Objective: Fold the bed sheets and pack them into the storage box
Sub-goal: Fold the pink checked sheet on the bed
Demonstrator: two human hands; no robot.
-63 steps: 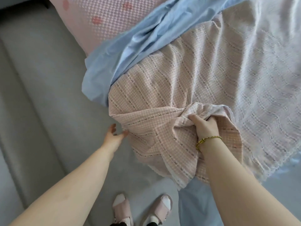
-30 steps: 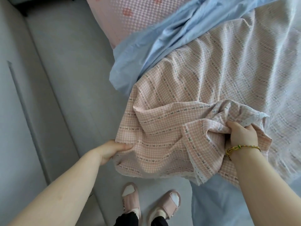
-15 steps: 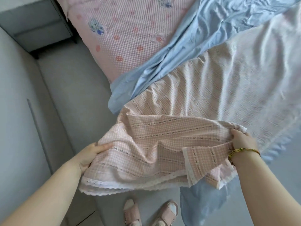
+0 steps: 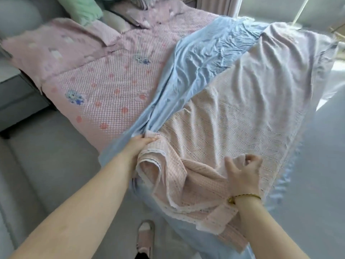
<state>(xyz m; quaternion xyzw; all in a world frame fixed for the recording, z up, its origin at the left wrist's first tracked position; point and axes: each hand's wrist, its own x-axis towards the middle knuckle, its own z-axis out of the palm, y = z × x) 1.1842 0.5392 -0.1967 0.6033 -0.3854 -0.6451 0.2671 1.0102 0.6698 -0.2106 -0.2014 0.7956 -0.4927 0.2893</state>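
Observation:
A pink checked sheet [image 4: 233,113] with a lace hem lies spread over the right side of the bed, its near end bunched and hanging off the edge. My left hand [image 4: 139,144] grips the sheet's near left corner at the bed's edge. My right hand [image 4: 242,171], with a gold bracelet at the wrist, is closed on a fold of the same sheet further right. A light blue sheet [image 4: 201,58] lies crumpled beneath it, running diagonally across the bed and hanging down at the front. No storage box is in view.
The bed wears a pink quilted cover [image 4: 97,85] with flower prints. Pillows [image 4: 84,8] are piled at its head. A grey bedside cabinet [image 4: 16,96] stands at the left. Grey floor [image 4: 46,165] runs along the bed, and one slippered foot [image 4: 145,234] shows below.
The view has tilted up to show the whole bed. Both hands have carried the sheet's near edge forward onto the bed, the left hand reaching furthest; the right hand has closed into a fist on the fabric.

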